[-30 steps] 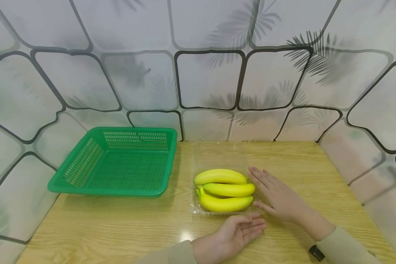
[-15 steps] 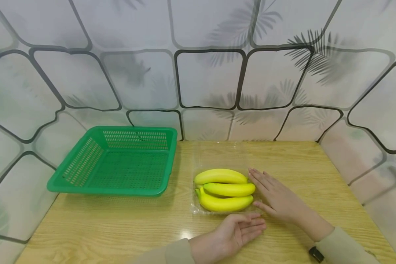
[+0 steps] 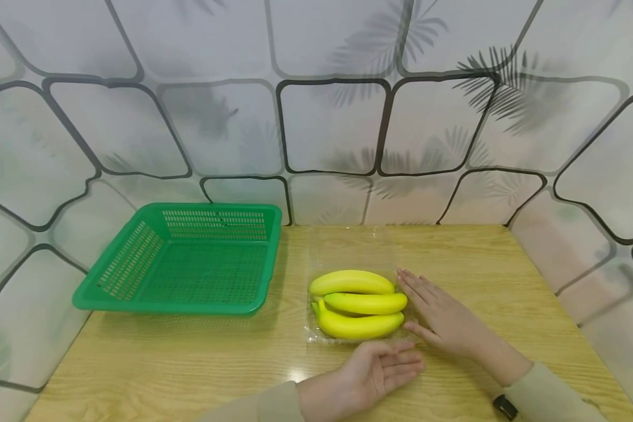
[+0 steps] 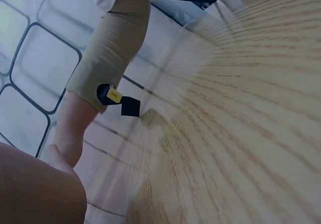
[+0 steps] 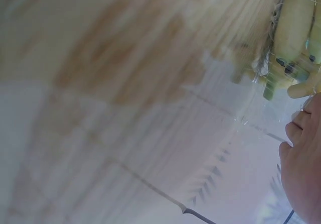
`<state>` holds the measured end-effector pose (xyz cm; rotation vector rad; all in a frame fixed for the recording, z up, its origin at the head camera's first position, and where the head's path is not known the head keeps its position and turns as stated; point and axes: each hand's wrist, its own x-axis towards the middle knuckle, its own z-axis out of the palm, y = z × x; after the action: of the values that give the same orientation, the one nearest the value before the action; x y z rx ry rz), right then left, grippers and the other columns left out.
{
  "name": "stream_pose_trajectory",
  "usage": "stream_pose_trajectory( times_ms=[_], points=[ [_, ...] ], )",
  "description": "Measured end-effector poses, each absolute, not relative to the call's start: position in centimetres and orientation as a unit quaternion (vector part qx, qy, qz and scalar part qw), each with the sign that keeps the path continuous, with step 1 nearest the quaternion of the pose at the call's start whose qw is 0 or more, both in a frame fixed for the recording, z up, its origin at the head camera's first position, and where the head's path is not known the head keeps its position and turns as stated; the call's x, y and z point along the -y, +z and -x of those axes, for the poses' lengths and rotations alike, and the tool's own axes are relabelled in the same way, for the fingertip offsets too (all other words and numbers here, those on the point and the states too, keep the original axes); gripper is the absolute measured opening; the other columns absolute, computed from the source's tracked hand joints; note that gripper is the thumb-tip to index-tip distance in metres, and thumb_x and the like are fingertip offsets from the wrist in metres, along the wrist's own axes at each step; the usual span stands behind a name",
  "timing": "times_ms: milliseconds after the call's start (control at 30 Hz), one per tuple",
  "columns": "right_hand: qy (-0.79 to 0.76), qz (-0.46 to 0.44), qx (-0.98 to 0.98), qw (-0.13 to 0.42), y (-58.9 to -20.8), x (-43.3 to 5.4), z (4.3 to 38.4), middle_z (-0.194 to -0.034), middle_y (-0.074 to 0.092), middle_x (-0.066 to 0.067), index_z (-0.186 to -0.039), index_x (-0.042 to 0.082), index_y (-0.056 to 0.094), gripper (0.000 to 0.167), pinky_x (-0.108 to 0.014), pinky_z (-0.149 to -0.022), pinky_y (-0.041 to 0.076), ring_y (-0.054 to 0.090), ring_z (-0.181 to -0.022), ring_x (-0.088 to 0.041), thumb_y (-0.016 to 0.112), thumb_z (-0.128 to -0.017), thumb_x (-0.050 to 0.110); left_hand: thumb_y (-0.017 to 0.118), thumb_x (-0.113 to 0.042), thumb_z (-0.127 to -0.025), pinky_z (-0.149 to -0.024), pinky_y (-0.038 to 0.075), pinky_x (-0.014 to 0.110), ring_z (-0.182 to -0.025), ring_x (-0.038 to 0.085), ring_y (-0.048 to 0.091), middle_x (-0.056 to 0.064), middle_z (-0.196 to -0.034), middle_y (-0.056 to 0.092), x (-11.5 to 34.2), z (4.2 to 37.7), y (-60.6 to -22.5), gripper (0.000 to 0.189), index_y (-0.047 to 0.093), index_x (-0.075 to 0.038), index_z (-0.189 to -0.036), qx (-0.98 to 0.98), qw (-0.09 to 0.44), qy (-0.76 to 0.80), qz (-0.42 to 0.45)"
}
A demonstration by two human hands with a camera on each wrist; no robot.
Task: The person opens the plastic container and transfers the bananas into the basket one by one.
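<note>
Farthest left, the green basket (image 3: 171,307) sits on the wooden table (image 3: 200,357), and none of the visible bananas lies in it. To its right, well within the table, is the clear plastic box (image 3: 311,336), its see-through lid (image 3: 350,249) apparently laid back towards the wall (image 3: 337,129). In the box lie the upper banana (image 3: 352,282), the middle banana (image 3: 366,303) and the lower banana (image 3: 358,325), roughly side by side; a yellow patch between the lower 2 may belong to a 4th, but I cannot tell.

Next comes the left hand (image 3: 371,372), just in front of the box, palm turned partly up, fingers extended and lightly fanned, pinching nothing. At the far right, the right hand (image 3: 443,316) lies beside the box's right edge, fingers straight and close together, thumb apart, gripping nothing; whether its fingertips touch the plastic is unclear.

As for progress, I judge that the fruit lies exposed within easy reach of both hands, and that is all that is in place. No banana is held or raised, so any lifting or moving of fruit stands undone, as does folding the lid over it
</note>
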<state>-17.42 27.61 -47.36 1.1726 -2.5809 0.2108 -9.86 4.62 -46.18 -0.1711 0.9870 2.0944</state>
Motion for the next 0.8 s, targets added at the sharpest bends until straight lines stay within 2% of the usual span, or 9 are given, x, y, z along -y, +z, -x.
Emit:
stream_pose_trajectory(
  times_ms=[233,533,700,800],
  points=[
    [0.076,-0.411,0.896,0.149,-47.5,-27.7,17.5,-0.168,0.036,-0.027,-0.164,-0.006,0.03,0.078,-0.021,-0.135,-0.005,0.027,-0.163,-0.029,0.054,-0.109,0.044,0.043,-0.015,-0.108,-0.126,0.04,0.046,-0.146,0.041,0.053,0.033,-0.152,0.054,-4.4,9.6,-46.0,0.051,0.048,0.015,-0.149,-0.388,0.412,0.823,0.054],
    [0.063,-0.4,0.904,0.139,-47.5,-27.7,17.4,-0.17,0.034,-0.024,-0.166,-0.003,0.028,0.081,-0.021,-0.135,-0.003,0.029,-0.162,-0.029,0.06,-0.107,0.042,0.033,-0.018,-0.11,-0.127,0.036,0.053,-0.147,0.049,0.048,0.038,-0.154,0.048,-3.8,10.4,-45.1,0.055,0.045,0.017,-0.151,-0.394,0.426,0.814,0.013],
    [0.061,-0.397,0.905,0.138,-47.4,-27.6,17.3,-0.17,0.035,-0.024,-0.165,-0.003,0.028,0.081,-0.021,-0.135,-0.003,0.028,-0.163,-0.027,0.063,-0.105,0.038,0.038,-0.018,-0.111,-0.126,0.038,0.052,-0.147,0.048,0.049,0.037,-0.154,0.048,-3.4,11.2,-44.1,0.052,0.047,0.015,-0.15,-0.399,0.426,0.812,-0.004],
    [0.059,-0.401,0.902,0.146,-47.3,-27.6,17.3,-0.169,0.037,-0.024,-0.164,-0.004,0.031,0.078,-0.021,-0.135,-0.001,0.033,-0.161,-0.029,0.063,-0.105,0.036,0.041,-0.019,-0.112,-0.125,0.04,0.051,-0.146,0.047,0.051,0.036,-0.154,0.049,-3.1,11.7,-43.4,0.05,0.049,0.013,-0.15,-0.405,0.422,0.811,-0.013]
  ],
)
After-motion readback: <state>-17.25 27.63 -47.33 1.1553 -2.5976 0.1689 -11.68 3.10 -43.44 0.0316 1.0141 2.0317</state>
